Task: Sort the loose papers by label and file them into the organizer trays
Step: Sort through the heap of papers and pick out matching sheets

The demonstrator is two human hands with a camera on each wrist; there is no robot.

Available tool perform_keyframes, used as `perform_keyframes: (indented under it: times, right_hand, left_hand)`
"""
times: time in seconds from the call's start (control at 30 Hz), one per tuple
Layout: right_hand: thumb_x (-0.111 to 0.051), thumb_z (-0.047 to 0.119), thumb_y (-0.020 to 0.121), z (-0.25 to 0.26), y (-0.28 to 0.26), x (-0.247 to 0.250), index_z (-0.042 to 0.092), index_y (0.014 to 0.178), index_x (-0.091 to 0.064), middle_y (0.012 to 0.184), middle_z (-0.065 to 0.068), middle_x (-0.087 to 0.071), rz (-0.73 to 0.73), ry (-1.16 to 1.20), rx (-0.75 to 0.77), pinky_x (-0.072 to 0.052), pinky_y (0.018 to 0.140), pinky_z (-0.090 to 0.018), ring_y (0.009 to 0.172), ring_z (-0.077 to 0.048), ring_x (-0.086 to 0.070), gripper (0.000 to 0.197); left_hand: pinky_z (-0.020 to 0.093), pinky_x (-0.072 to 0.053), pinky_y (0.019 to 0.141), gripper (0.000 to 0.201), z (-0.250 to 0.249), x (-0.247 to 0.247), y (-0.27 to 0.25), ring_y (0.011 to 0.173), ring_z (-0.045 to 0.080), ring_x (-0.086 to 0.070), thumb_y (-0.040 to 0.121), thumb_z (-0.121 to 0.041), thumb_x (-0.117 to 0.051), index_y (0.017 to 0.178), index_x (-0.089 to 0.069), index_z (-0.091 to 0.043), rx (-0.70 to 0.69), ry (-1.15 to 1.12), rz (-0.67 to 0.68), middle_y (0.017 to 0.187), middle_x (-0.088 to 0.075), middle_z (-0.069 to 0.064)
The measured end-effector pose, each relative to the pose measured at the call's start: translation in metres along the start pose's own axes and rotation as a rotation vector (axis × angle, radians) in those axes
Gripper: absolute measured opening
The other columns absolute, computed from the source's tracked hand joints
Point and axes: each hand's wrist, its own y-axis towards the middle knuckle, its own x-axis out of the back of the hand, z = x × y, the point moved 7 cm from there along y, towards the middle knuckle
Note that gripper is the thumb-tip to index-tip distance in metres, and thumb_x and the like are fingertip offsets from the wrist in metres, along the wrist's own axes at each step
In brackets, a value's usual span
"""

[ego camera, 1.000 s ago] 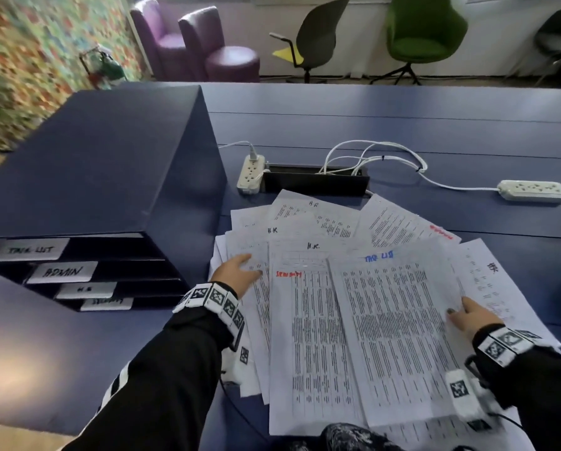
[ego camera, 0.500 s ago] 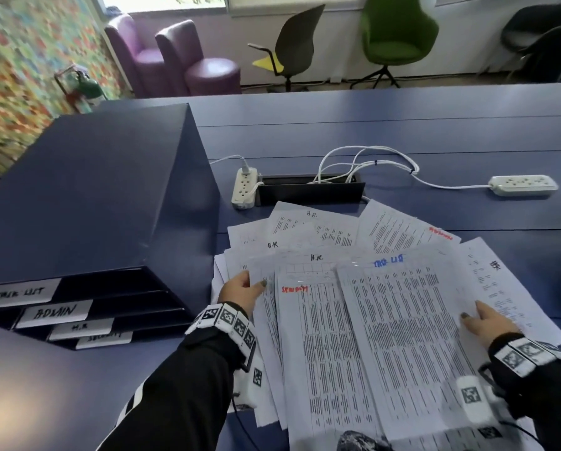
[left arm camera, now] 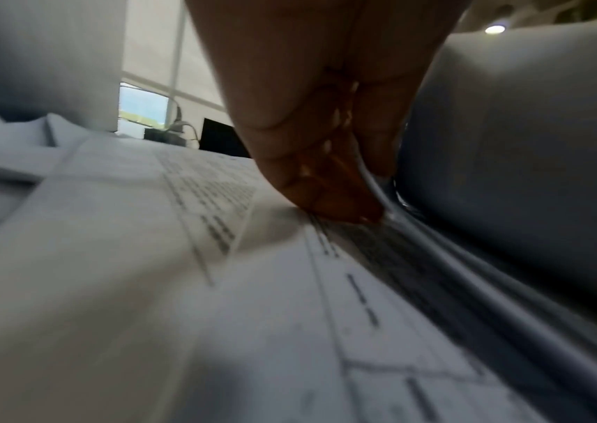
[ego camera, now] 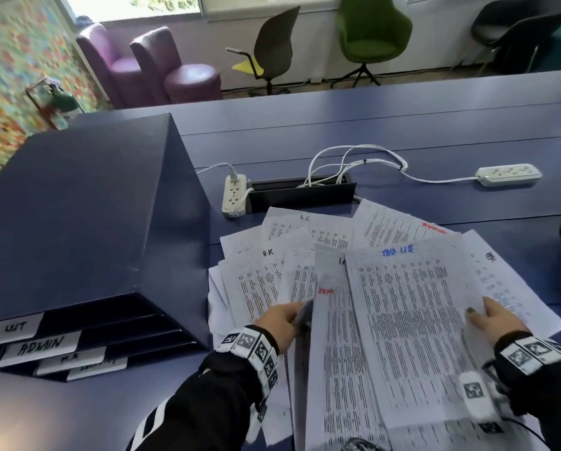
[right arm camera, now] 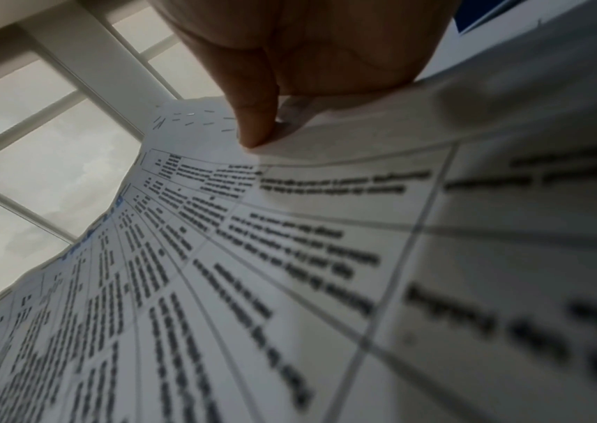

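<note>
A fan of loose papers (ego camera: 305,255) lies spread over the near right part of the blue table (ego camera: 370,125), the sheets overlapping one another and printed with dense tables. The left hand (ego camera: 280,323) has its fingers curled on the left edge of a sheet with a red label (ego camera: 333,336) and lifts that edge off the pile; in the left wrist view the fingertips (left arm camera: 329,197) pinch the paper's edge just above the sheets below. The right hand (ego camera: 494,319) holds the right edge of the sheet with a blue label (ego camera: 406,336), which lies on top of the fan; the right wrist view shows the thumb (right arm camera: 257,114) pressed on its upper face, the other fingers apparently under it, though that part is blurred. The two held sheets lie side by side, the blue-labelled one overlapping the red-labelled one. To the left of the pile stands the dark blue organizer (ego camera: 93,222), its open front facing near and left, with four trays stacked inside, each carrying a white handwritten tag (ego camera: 43,348). Beyond the papers, farther on the table, lie a white power strip (ego camera: 234,196), a black cable box (ego camera: 302,193) and, well to the right, a second power strip (ego camera: 508,174) on a white cable.
</note>
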Motion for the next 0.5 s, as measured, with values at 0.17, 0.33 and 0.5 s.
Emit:
perform_keyframes:
  times: [0.17,0.33,0.5]
  right_hand:
    - [-0.050,0.015,0.094,0.001,-0.002,0.002,-0.005,0.128,-0.046,0.131,-0.024,-0.051,-0.027,0.034,-0.002,-0.034,0.102,-0.043,0.120,-0.041,-0.047,0.040]
    - [-0.049,0.008,0.093,-0.002,-0.007,0.009,-0.004,0.121,-0.053,0.120,-0.025,-0.058,-0.104,0.136,0.011,-0.038,0.093,-0.040,0.099,-0.032,-0.053,0.030]
    - [-0.052,0.010,0.092,-0.006,-0.005,0.011,-0.008,0.121,-0.052,0.123,-0.028,-0.056,-0.105,0.116,-0.036,-0.037,0.093,-0.038,0.113,-0.040,-0.051,0.033]
  left_hand:
    - [0.025,-0.044,0.088,0.036,-0.044,-0.002,-0.016,0.098,0.011,-0.059,0.093,-0.008,-0.045,0.112,-0.064,-0.032,-0.080,0.059,0.021,0.107,-0.068,-0.006]
    - [0.030,-0.044,0.098,0.035,-0.068,-0.003,-0.011,0.114,0.019,-0.056,0.098,-0.021,-0.043,0.132,-0.049,-0.022,-0.128,0.002,0.005,0.125,-0.061,0.000]
    - [0.040,-0.039,0.107,0.046,-0.078,-0.023,-0.011,0.124,0.014,-0.051,0.091,-0.047,-0.051,0.136,-0.042,-0.041,-0.196,-0.164,0.147,0.137,-0.053,-0.004]
